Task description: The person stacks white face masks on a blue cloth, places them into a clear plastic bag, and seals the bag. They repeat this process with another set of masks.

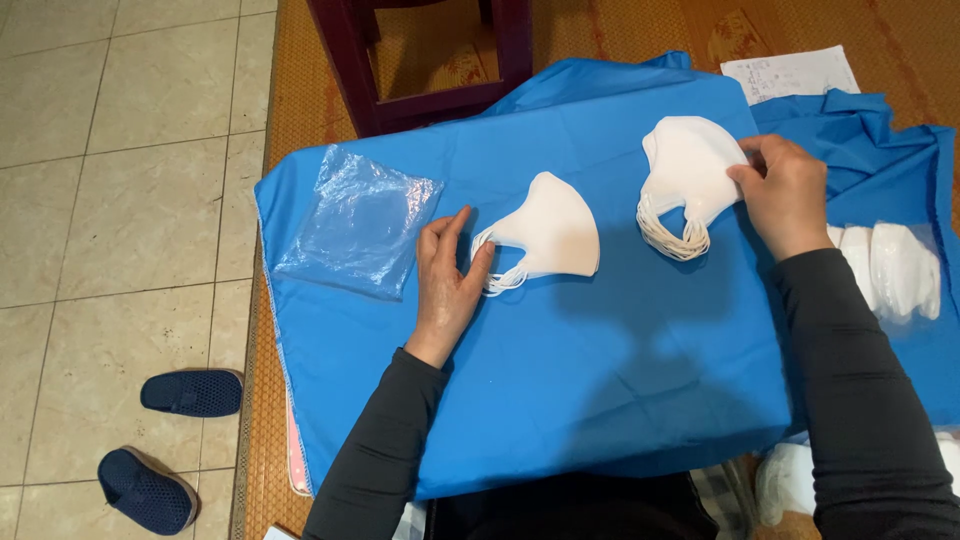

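A small stack of white face masks (548,232) lies in the middle of a blue cloth (560,360). My left hand (448,280) rests flat on the cloth, its fingertips touching the ear loops of that stack. A second, taller pile of white masks (685,180) sits to the right. My right hand (785,195) pinches the right edge of that pile's top mask with thumb and fingers. A heap of clear plastic bags (360,222) lies at the cloth's left end, apart from both hands.
More white masks in clear wrapping (895,268) lie at the right. A sheet of paper (790,72) sits at the far edge. A dark wooden stool (420,60) stands behind. Two dark blue slippers (165,440) lie on the tiled floor (120,180) at left.
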